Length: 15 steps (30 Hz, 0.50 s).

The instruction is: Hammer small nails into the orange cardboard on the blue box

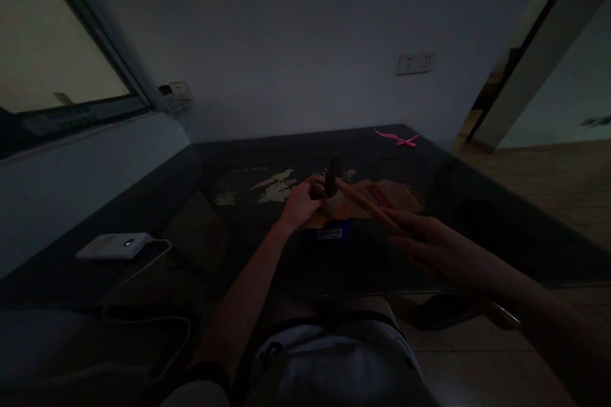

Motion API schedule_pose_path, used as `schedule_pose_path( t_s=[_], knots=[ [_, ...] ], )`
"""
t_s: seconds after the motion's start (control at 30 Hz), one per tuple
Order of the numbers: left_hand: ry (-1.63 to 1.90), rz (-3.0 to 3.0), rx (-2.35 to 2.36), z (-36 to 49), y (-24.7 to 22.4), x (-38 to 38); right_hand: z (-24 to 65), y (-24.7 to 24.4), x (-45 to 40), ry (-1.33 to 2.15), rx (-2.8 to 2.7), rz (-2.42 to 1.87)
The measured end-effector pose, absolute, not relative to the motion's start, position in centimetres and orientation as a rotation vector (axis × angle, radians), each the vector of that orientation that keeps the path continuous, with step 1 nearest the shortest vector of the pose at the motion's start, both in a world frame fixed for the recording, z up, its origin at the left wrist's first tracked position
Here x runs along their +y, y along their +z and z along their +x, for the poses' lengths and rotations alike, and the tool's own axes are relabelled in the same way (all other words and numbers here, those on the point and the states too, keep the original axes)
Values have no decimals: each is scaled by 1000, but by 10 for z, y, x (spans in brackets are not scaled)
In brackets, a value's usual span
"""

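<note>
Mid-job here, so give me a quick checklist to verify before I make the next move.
1. Right grip closed around the wooden handle of the hammer: ok.
2. Left grip well away from the dark hammer head: not ok, its fingers are right beside it in this view.
3. What the left grip is holding, if anything: cannot tell, too dark.
4. Pink ribbon away from the hammer: ok, it lies near the table's far right corner.
5. White device and its cord clear of both hands: ok, off to the left.
6. Lighting: not ok, the scene is dim.
</note>
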<state>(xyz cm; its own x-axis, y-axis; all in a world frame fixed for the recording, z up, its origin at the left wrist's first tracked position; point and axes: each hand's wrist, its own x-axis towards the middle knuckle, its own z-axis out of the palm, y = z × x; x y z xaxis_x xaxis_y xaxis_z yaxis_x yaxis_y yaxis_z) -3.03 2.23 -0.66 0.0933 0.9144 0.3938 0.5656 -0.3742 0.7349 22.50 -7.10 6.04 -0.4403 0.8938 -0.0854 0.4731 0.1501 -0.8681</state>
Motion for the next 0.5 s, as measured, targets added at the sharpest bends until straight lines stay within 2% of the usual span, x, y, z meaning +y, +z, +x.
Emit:
schedule_pose_path(
  t_s=[0.2, 0.5],
  knots=[
    [1184, 1966, 1465, -29, -5, 21, 228, 70, -75, 1185, -1987, -1244],
    [1191, 2047, 1467, -32, -8, 22, 229, 54, -76, 1278, -1873, -1322]
  ],
)
